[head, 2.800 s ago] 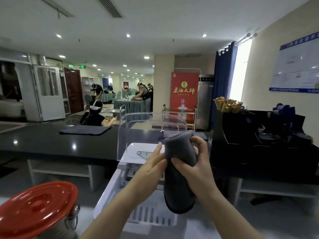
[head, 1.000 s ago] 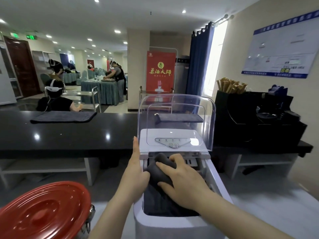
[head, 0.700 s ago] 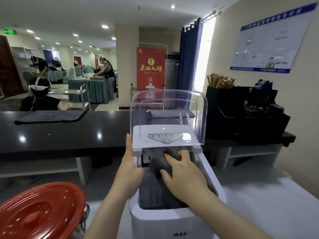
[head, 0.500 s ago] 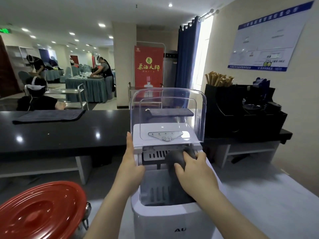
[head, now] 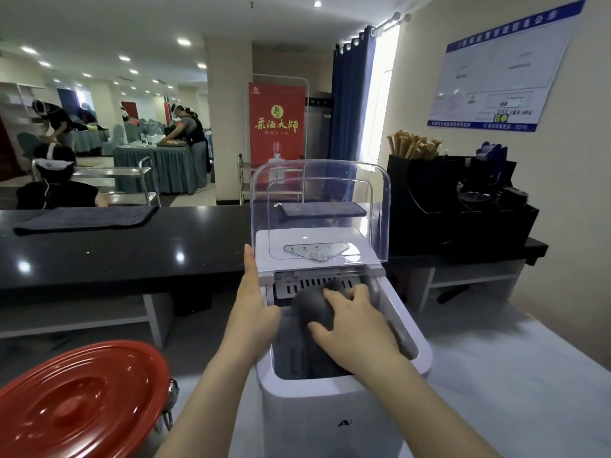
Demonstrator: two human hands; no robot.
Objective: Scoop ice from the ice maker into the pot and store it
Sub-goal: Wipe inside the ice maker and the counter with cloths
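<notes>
While the straight-fingered left hand steadies the ice maker, right of the red-lidded pot, the right hand curls its grip round a grey cloth in its bin; jolting could drop the raised lid.

Two arms show from the lower edge of the view. The left forearm and the right forearm are bare along all their visible length, slim and smooth, narrowing at the wrists. The left hand and the right hand are bare too, with slender fingers; the nails are too blurred to make out.
</notes>
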